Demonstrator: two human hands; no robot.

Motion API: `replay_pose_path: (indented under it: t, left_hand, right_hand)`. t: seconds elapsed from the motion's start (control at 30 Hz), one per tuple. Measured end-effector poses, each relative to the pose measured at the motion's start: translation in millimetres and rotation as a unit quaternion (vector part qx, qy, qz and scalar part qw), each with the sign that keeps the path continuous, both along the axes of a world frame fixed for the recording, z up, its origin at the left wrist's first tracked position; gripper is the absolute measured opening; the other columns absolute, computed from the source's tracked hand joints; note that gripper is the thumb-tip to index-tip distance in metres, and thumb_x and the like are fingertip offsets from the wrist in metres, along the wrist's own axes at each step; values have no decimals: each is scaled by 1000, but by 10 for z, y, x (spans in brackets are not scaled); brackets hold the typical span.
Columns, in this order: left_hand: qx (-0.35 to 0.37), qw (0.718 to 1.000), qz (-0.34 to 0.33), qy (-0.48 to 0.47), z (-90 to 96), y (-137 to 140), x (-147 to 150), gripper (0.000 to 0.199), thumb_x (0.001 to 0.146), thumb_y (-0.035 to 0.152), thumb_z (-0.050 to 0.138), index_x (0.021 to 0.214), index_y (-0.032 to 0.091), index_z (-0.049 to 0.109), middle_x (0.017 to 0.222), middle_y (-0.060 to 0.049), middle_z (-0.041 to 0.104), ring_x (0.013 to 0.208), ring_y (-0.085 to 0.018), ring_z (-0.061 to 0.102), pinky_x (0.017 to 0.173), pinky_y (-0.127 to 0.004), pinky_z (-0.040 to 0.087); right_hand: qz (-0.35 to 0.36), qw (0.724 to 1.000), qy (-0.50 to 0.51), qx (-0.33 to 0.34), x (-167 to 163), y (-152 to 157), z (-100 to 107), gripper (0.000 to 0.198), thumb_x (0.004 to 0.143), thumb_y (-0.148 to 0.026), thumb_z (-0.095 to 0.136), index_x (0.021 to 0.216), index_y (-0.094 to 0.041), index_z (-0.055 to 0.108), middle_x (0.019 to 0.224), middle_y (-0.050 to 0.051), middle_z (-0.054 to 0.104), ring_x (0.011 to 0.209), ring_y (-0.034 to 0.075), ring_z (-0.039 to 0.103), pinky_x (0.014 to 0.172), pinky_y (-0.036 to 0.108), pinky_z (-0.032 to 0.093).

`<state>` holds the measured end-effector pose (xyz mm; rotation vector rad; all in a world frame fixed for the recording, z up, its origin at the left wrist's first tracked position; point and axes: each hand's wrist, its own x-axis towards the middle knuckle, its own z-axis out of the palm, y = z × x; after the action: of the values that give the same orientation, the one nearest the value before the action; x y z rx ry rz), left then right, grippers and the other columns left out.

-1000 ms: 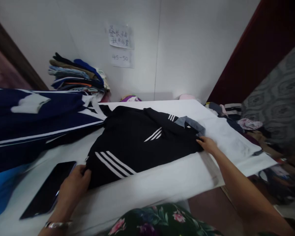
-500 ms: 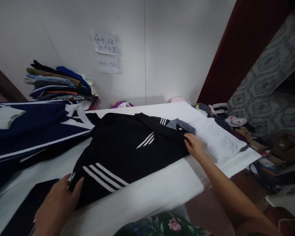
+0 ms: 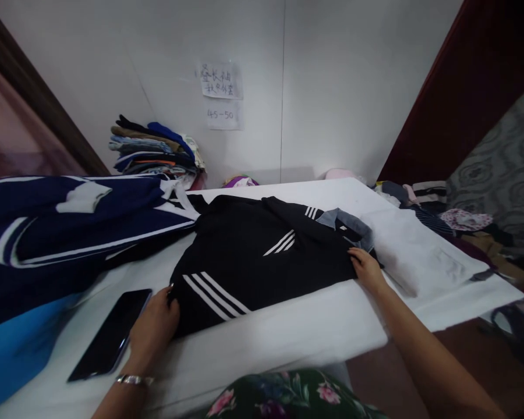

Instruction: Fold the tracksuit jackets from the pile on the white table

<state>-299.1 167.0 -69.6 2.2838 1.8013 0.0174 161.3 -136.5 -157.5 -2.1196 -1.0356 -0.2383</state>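
Note:
A black long-sleeved top (image 3: 236,250) with white triple stripes and a grey collar (image 3: 351,226) lies spread across the white table. Its near left corner is gripped by my left hand (image 3: 157,314), thumb and fingers closed on the cloth. At the collar end, my right hand (image 3: 367,269) pinches the near edge of the top by the shoulder. Beside my left wrist lies a dark smartphone (image 3: 111,334), face up.
Navy garments with white trim (image 3: 91,221) cover the table's left side, above a blue item (image 3: 21,343). A folded clothes stack (image 3: 155,148) stands behind them. To the right lies a white cloth or bag (image 3: 423,250); more clothes (image 3: 436,203) are piled beyond the table.
The view has turned left, so everything appears further right and the whole phone and blue item show. Both hands stay at the same parts of the top, which lies much as before.

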Motion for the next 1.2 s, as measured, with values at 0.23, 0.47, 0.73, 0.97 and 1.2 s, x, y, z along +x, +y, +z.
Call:
replay_pose_path:
  t: [0.23, 0.47, 0.73, 0.97, 1.2]
  left_hand:
    - [51, 998, -30, 5, 81, -35, -1, 53, 93, 39, 28, 134, 13, 48, 132, -18, 55, 114, -34, 57, 81, -43, 51]
    - [58, 991, -118, 11, 43, 64, 0, 42, 91, 35, 35, 119, 16, 61, 123, -12, 63, 114, -27, 59, 91, -36, 48]
    - [69, 984, -164, -5, 345, 342, 438, 41, 92, 37, 35, 116, 20, 64, 119, -9, 67, 106, -24, 63, 84, -34, 48]
    - [143, 912, -377, -76, 426, 478, 1710, 31, 91, 27, 44, 114, 21, 64, 116, -8, 65, 108, -20, 60, 90, -30, 47]
    - [171, 879, -443, -52, 306, 786, 2904, 51, 84, 12, 50, 134, 17, 51, 141, -12, 50, 127, -23, 47, 105, -35, 41]
  right_hand:
    - [156, 986, -27, 59, -713, 279, 509, 27, 92, -28, 48, 110, -24, 68, 126, 10, 63, 126, 24, 52, 107, 48, 43]
    - [254, 965, 12, -63, -792, 451, 287, 25, 89, -28, 55, 107, -22, 71, 124, 11, 65, 118, 26, 59, 101, 49, 49]
    - [275, 961, -8, 36, -940, 564, 574, 22, 94, -26, 50, 103, -24, 69, 99, 9, 69, 95, 21, 62, 83, 37, 53]
    - [352, 935, -23, -47, -1019, 793, 435, 24, 90, -19, 50, 106, -22, 68, 96, 8, 66, 88, 19, 59, 78, 34, 51]
    - [334, 941, 50, -10, -971, 804, 260, 20, 89, -21, 54, 99, -23, 71, 93, 6, 66, 86, 18, 59, 76, 32, 50]
